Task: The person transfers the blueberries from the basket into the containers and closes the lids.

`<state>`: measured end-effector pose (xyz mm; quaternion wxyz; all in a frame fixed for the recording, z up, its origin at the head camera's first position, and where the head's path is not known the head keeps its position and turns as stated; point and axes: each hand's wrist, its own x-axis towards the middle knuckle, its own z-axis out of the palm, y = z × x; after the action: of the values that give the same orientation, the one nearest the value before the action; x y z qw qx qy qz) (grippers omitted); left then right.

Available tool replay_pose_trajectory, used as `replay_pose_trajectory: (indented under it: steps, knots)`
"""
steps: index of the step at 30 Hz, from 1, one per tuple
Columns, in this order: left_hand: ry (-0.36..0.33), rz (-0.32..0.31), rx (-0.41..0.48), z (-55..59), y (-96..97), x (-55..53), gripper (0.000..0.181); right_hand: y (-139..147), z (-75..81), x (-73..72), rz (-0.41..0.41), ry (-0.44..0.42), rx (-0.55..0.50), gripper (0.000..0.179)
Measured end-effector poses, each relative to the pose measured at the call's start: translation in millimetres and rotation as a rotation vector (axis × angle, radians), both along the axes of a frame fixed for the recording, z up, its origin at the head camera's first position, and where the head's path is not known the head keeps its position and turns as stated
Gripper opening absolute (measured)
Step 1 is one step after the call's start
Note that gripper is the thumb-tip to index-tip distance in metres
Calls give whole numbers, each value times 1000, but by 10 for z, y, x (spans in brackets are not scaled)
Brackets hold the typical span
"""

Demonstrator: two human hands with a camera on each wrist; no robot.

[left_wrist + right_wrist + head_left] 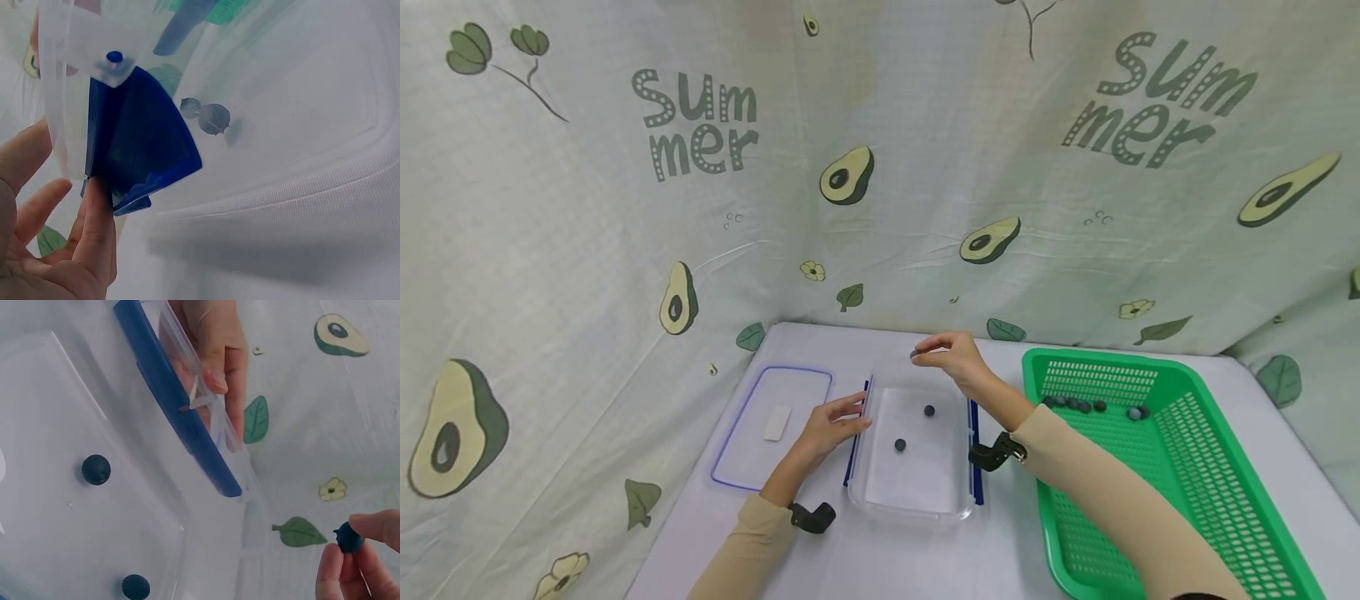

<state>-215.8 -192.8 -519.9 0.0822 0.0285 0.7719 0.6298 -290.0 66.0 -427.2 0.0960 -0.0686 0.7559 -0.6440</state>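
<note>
A blueberry (pixel 350 538) is pinched between the thumb and fingertips of my right hand (pixel 953 358), raised above the far end of a clear plastic container (pixel 917 507). Inside that container lie two blueberries, the farther one (pixel 929 411) and the nearer one (pixel 900 446), apart from each other. My left hand (pixel 829 429) is at the container's left side, its fingers fairly straight. In the left wrist view a fingertip touches the folded-down blue latch (pixel 140 137) there. Another blue latch (pixel 976 467) hangs on the right side.
A green basket (pixel 1052 533) stands on the right, with several blueberries (pixel 1085 407) near its far end. On the left lies a clear lid with a blue-edged rim (pixel 737 433) and a white rectangular patch (pixel 777 423). A printed cloth (pixel 910 200) hangs behind the table.
</note>
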Motion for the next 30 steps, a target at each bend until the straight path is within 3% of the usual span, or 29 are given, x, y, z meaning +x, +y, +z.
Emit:
replay_pose_trajectory:
  steps: [13,21,30]
  knots:
    - [5,5,-37,83,41,19,57,-197,-235,-57,-27,19,64,22]
    - [-10,12,-29,36,25,-3,59,-287,-311,-41,-42,5,62,22]
    - [-18,12,-16,15,13,-1,61,-368,-458,1,-26,-5,128,18]
